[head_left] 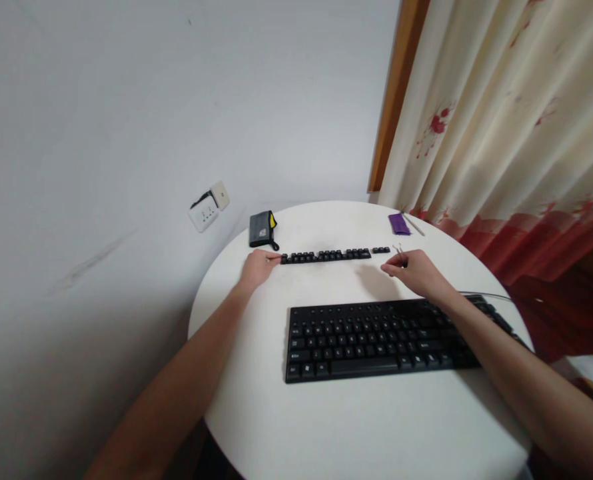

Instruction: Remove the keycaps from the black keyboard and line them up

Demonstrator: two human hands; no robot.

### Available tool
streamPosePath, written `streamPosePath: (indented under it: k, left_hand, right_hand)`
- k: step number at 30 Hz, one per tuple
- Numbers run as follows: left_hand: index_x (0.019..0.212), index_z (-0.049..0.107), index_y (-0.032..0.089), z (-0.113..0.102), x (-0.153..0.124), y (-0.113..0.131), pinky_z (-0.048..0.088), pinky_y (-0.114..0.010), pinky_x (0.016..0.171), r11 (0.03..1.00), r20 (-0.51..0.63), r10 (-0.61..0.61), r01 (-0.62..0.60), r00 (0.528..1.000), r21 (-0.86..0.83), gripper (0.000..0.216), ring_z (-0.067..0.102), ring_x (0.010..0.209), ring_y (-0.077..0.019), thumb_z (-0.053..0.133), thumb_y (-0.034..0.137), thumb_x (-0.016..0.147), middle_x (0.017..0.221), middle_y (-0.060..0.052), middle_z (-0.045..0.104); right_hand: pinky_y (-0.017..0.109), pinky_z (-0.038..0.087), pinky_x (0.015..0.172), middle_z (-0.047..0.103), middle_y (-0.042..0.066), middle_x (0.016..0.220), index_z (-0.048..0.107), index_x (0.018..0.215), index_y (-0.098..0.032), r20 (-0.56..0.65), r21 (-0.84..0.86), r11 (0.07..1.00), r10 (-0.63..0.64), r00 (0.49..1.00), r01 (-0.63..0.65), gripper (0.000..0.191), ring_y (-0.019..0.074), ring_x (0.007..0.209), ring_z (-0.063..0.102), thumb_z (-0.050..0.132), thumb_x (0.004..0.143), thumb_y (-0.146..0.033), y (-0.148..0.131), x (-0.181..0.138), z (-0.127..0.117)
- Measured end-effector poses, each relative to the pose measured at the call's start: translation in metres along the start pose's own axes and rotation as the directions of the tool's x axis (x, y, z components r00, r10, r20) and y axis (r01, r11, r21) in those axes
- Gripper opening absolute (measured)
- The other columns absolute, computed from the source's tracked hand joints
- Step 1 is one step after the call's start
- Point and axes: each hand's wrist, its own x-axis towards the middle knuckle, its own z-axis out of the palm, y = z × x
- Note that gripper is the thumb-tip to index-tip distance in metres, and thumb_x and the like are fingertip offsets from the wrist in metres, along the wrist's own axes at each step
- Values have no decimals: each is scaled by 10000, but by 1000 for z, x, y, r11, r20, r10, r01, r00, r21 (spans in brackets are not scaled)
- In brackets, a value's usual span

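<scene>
A black keyboard lies on the round white table, its top row bare of keycaps. Beyond it a row of loose black keycaps stretches across the table, with a short separate group of keycaps at its right end. My left hand rests at the left end of the row, fingertips touching the first keycap, fingers curled. My right hand lies right of the row, its fingers pinched on a thin wire keycap puller.
A dark grey pouch with a yellow patch lies at the table's far left edge. A purple cloth and a thin white stick lie at the far right. The keyboard cable runs off right. Wall socket and curtain stand behind.
</scene>
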Motion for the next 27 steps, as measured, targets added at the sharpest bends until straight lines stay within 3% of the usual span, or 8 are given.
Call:
streamPosePath:
  k: [14, 27]
  left_hand:
    - [1012, 788, 204, -9, -6, 7, 486, -283, 809, 1000, 13, -19, 19, 1000, -9, 210, 705, 937, -242, 676, 234, 837, 1019, -76, 771]
    - [964, 801, 226, -12, -9, 12, 486, -284, 792, 1000, 8, -8, 8, 1000, 9, 195, 703, 914, -244, 664, 201, 829, 988, -56, 779]
  right_hand:
    - [310, 438, 618, 749, 83, 717, 759, 732, -140, -32, 11, 1000, -15, 999, 15, 264, 222, 679, 652, 673, 751, -389, 3, -1, -5]
    - [314, 447, 643, 735, 80, 694, 751, 730, -142, 11, 1, 999, -36, 999, 36, 268, 215, 668, 639, 648, 766, -387, 4, -1, 4]
